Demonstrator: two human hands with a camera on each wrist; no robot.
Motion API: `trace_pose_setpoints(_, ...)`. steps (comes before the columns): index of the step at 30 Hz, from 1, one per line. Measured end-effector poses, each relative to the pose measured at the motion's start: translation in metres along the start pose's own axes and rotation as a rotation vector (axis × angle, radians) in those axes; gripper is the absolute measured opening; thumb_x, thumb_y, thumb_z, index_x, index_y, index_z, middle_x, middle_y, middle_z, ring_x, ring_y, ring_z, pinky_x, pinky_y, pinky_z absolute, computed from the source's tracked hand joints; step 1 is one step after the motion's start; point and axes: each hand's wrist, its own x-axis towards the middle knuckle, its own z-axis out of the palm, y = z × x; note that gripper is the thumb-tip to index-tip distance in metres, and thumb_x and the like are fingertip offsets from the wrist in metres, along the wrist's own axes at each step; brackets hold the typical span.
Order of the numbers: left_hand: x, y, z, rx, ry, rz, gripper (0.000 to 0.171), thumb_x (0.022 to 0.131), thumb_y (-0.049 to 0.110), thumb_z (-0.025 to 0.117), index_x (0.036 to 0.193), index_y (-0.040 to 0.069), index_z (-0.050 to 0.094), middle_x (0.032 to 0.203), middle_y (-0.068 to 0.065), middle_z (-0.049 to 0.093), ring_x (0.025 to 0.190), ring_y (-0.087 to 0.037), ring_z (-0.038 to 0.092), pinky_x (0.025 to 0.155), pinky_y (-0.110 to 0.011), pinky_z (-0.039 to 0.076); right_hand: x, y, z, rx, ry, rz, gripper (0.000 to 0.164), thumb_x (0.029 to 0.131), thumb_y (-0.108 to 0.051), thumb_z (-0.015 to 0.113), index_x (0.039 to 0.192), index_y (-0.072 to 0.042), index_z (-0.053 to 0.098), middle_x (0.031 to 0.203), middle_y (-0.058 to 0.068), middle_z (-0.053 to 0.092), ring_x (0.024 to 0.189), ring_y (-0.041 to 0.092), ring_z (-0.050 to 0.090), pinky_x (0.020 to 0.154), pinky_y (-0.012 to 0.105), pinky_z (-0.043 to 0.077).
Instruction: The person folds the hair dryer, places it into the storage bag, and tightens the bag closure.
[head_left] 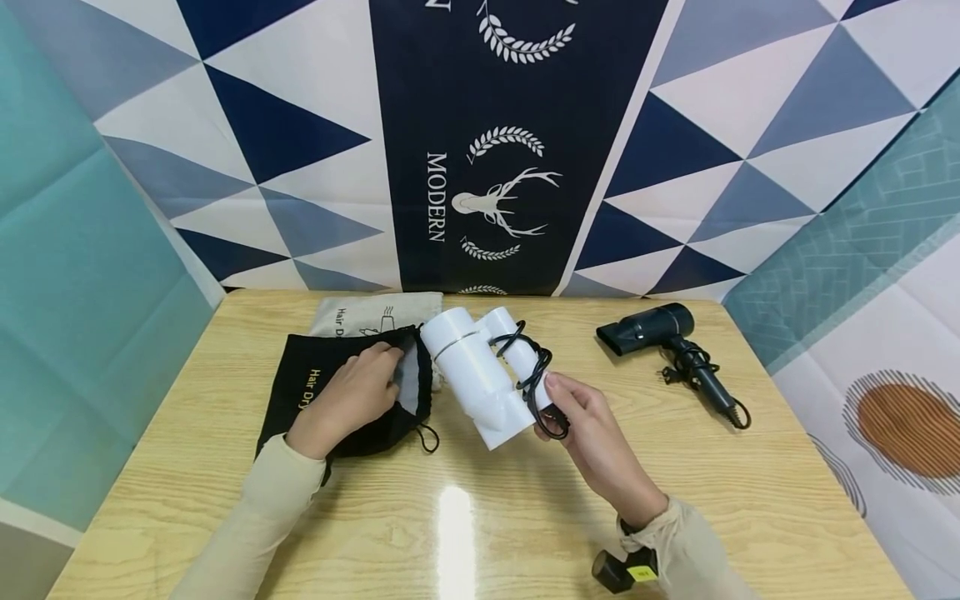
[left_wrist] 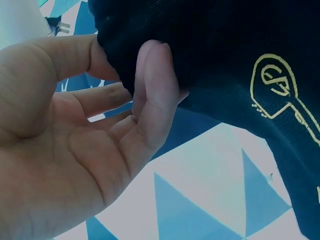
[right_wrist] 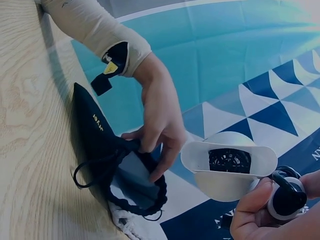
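A white hair dryer [head_left: 472, 375] is held above the table by my right hand [head_left: 596, 433], whose thumb and fingers grip the handle end. Black cord [head_left: 531, 390] is wound around that handle. In the right wrist view the flat nozzle mouth [right_wrist: 270, 157] of the dryer faces the camera. My left hand [head_left: 358, 390] pinches the rim of a black drawstring bag [head_left: 288, 385] with yellow lettering, and its mouth gapes toward the dryer. The bag's grey lining [right_wrist: 135, 182] shows in the right wrist view. The dryer and bag's mouth lie close together in the head view.
A beige cloth bag [head_left: 330, 312] with a printed dryer lies partly beneath the black bag. At the right of the wooden table [head_left: 525, 533] rests a black hair dryer [head_left: 652, 329] with its cord around the handle. A patterned backdrop [head_left: 300, 142] stands behind the table.
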Motion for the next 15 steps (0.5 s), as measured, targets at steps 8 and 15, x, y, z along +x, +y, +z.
trace_pose_setpoints(8,-0.005,0.006,-0.006,0.006,0.034,0.006,0.046,0.088,0.001,0.064,0.133,-0.007,0.056,0.127,-0.022,0.057,0.075,-0.026,0.063,0.057,-0.037,0.051,0.005,0.01,0.002,-0.001,-0.003,0.038,0.036,0.107,-0.031,0.045,0.105,0.002,0.058,0.075,0.0,0.048,0.065,0.01,0.046,0.063,0.025,0.047)
trace_pose_setpoints(15,-0.015,0.01,-0.004,0.036,0.104,0.06,0.056,0.085,-0.001,0.066,0.138,-0.008,0.05,0.131,-0.027,0.054,0.067,-0.024,0.063,0.051,-0.031,0.049,0.008,0.026,0.005,-0.016,0.013,0.11,0.036,0.106,-0.031,0.047,0.11,0.003,0.058,0.079,0.0,0.05,0.068,0.008,0.049,0.065,0.024,0.049)
